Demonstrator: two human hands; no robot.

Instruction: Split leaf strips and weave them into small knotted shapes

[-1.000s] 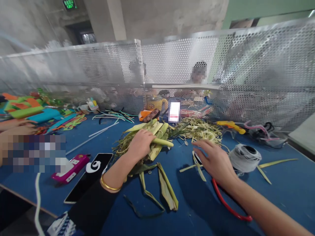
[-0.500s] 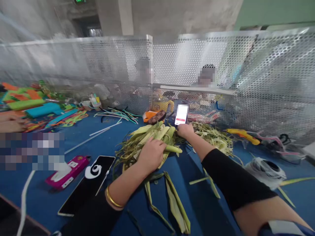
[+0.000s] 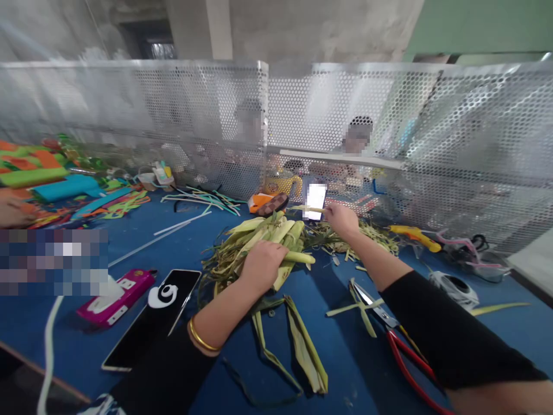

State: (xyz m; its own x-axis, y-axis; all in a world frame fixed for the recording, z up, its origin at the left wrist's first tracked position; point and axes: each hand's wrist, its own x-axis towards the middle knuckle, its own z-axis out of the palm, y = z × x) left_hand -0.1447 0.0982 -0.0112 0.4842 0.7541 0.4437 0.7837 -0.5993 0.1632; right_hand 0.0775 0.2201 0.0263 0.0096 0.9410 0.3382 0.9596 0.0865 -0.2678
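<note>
One rolled husk (image 3: pixel 302 257) juts from the left hand (image 3: pixel 261 266), whose fingers are closed over it on a heap of pale green husks (image 3: pixel 248 230) on the blue table (image 3: pixel 173 245). Farther forward, the right hand (image 3: pixel 343 221) pinches a thin strip (image 3: pixel 318 210) between closed fingertips before a lit, upright phone (image 3: pixel 318 197). Red-handled scissors (image 3: pixel 390 323), partly hidden by the right sleeve (image 3: pixel 436 323), lie nearer in, two narrow strips (image 3: pixel 341 311) crossing at their blades.

Husk pile (image 3: pixel 253 237) set centrally on table (image 3: pixel 181 230); shreds (image 3: pixel 382 235) heaped to its right, slightly behind. Upright phone (image 3: pixel 317 199) placed behind pile, before partition (image 3: pixel 302 109). Loose husk leaf (image 3: pixel 305 351) laid in front of pile. Flat phone (image 3: pixel 140 334) positioned left, box (image 3: pixel 123 295) farther left. Scissors (image 3: pixel 390 321) laid right, spool (image 3: pixel 468 297) farther right, glue gun (image 3: pixel 415 236) set behind spool.
</note>
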